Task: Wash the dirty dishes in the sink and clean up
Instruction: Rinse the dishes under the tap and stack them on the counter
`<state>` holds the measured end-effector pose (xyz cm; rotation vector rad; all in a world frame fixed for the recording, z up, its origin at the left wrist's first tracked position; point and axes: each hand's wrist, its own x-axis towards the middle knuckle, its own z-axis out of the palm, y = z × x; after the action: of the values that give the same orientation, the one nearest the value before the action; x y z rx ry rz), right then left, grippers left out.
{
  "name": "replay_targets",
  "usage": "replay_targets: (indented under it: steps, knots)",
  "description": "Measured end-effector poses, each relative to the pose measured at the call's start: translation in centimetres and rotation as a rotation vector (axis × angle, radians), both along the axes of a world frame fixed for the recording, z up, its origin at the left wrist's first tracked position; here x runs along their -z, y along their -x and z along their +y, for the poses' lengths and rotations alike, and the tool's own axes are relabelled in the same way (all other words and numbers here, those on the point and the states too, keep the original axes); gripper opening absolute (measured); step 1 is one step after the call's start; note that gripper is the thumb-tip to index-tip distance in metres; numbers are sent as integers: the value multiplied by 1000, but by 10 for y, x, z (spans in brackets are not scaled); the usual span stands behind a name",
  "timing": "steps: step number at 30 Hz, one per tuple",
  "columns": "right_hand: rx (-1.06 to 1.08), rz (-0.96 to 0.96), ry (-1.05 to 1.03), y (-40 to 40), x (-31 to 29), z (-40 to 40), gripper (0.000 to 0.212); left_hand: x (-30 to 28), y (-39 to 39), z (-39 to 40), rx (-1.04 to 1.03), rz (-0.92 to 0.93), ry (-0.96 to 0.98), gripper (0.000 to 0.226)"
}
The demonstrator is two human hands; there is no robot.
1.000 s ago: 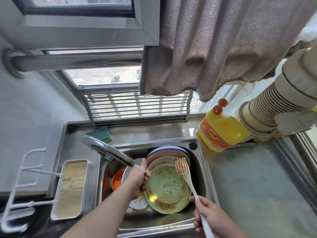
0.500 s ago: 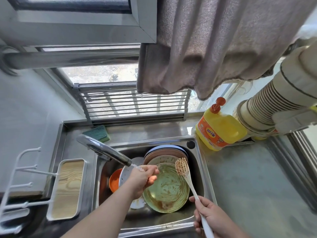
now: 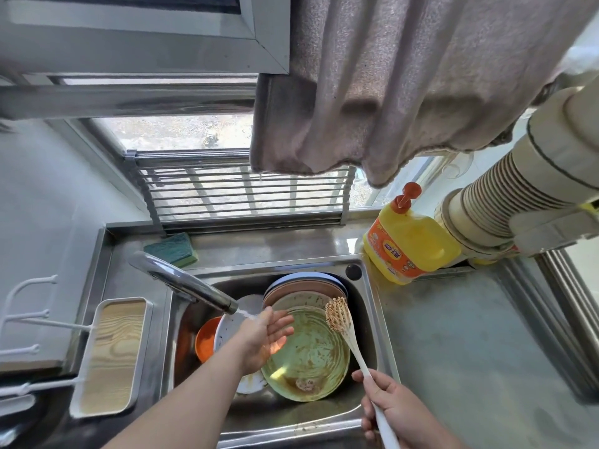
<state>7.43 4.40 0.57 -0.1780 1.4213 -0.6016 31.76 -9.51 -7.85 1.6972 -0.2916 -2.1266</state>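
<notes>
A steel sink [image 3: 369,322] holds several dirty dishes. A green plate [image 3: 312,358] smeared with brown lies on top, other plates [image 3: 304,288] stand stacked behind it, and an orange bowl [image 3: 205,340] and a white dish [image 3: 227,328] sit at the left. Water runs from the faucet [image 3: 184,281] onto my left hand [image 3: 264,338], which hovers with fingers spread above the green plate and holds nothing. My right hand [image 3: 393,411] grips the white handle of a dish brush [image 3: 338,314], whose bristle head hangs over the plate's right rim.
A green sponge [image 3: 171,249] lies behind the faucet. A yellow detergent bottle [image 3: 406,243] stands at the sink's back right corner, beside a ribbed hose [image 3: 505,192]. A white wood-bottomed tray [image 3: 111,354] sits left of the sink. A grey towel [image 3: 389,92] hangs overhead. Steel counter [image 3: 470,351] extends right.
My left hand let go of the faucet tip, opened and moved right under the spout. Water now runs onto it. The brush in my right hand stayed put.
</notes>
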Motion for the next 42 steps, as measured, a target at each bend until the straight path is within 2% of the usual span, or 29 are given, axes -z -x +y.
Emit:
replay_targets:
  steps: [2,4,6,7,9,10,11,13,16,20,23,25,27,30,31,33,35,37,39,42]
  knots:
    - [-12,2,-2,1,-1,-1,22,0,1,1,-22,-58,31,34]
    - [-24,7,0,2,-1,-2,22,-2,3,1,4,-173,55,36]
    - [-33,10,2,3,-2,-3,22,-4,3,1,41,-246,38,57]
    - [-34,10,1,3,-2,-3,21,-5,2,-1,62,-218,15,72]
    - [-28,7,-6,4,-2,-4,22,-4,0,-2,134,-39,-53,101]
    - [-23,4,-10,4,-1,-3,22,-3,-1,-2,176,42,-94,107]
    - [-19,4,-13,4,0,-4,22,-3,-2,-2,208,95,-121,107]
    - [-23,11,-15,4,0,-4,22,-4,-4,-1,205,139,-136,91]
    - [-28,1,-18,2,1,-6,21,-3,-4,3,82,129,-117,61]
    - [-33,-19,-23,-1,2,-9,21,3,-1,3,-53,79,-38,40]
    - [-36,-23,-20,-1,2,-10,21,11,4,0,-143,-100,61,27]
    - [-40,-22,-19,-1,2,-11,21,15,4,-1,-120,-275,121,23]
    - [-44,-17,-21,-1,2,-12,20,23,4,-1,-68,-397,142,37]
    - [-60,-1,-27,-1,4,-13,20,30,11,0,2,-461,185,50]
    - [-64,3,-29,-1,4,-14,20,29,14,0,40,-496,231,47]
    - [-69,0,-33,-1,5,-15,20,31,15,1,171,-617,339,24]
    - [-69,0,-35,-1,7,-14,20,35,12,5,347,-769,410,45]
    - [-72,7,-31,0,9,-12,20,50,4,10,527,-888,446,50]
    - [-85,23,-21,3,11,-10,20,64,-2,15,648,-962,434,34]
    - [-89,44,-16,6,12,-7,20,66,-7,20,663,-1055,372,17]
